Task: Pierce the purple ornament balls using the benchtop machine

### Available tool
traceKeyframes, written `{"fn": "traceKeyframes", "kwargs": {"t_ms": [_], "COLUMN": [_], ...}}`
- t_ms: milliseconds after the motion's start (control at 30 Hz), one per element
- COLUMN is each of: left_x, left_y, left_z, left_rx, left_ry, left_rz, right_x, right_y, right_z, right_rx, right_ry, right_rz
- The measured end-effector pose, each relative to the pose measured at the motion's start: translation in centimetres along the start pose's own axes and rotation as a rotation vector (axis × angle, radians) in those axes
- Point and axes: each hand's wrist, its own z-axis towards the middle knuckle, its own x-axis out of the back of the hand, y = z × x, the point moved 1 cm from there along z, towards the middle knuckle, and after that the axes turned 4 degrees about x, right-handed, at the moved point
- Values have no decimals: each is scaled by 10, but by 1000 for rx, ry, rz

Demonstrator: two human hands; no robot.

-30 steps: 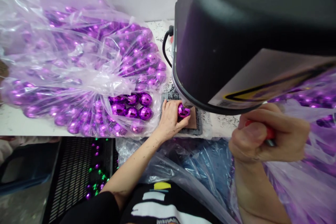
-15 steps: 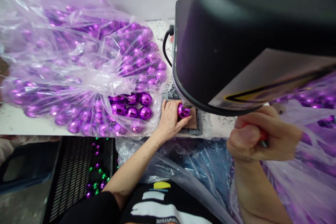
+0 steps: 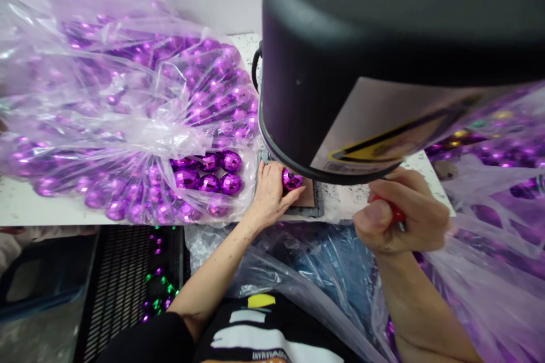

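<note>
My left hand is closed around a shiny purple faceted ball, thumb on its near side. The ball rests over a brown pad on a dark grey base plate, right under the edge of a large black machine housing. To the right of the housing, my right hand is wrapped around a red handle knob with a metal end showing. The housing hides the working parts above the ball.
A clear plastic bag full of purple balls lies left on the white table. Another plastic bag with purple balls is at right. A black crate and purple and green beads sit below the table edge.
The camera view has shifted, so the machine housing sits further left in the picture. My right hand appears further left and slightly higher, still on the red knob. My left hand keeps the ball.
</note>
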Motion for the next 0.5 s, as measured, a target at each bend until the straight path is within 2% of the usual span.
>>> {"fn": "traceKeyframes", "kwargs": {"t_ms": [133,333,433,500], "left_x": [-1,0,-1,-2], "left_y": [0,0,0,-1], "left_z": [0,0,-1,0], "left_rx": [-11,1,0,-4], "left_ry": [9,-8,-5,4], "left_rz": [17,20,24,28], "right_x": [-5,-13,-8,-2], "right_y": [1,0,0,-1], "right_z": [-3,-14,-14,-3], "right_rx": [23,-24,-43,-100], "right_ry": [46,-98,-57,-66], "right_rz": [7,-20,33,74]}}
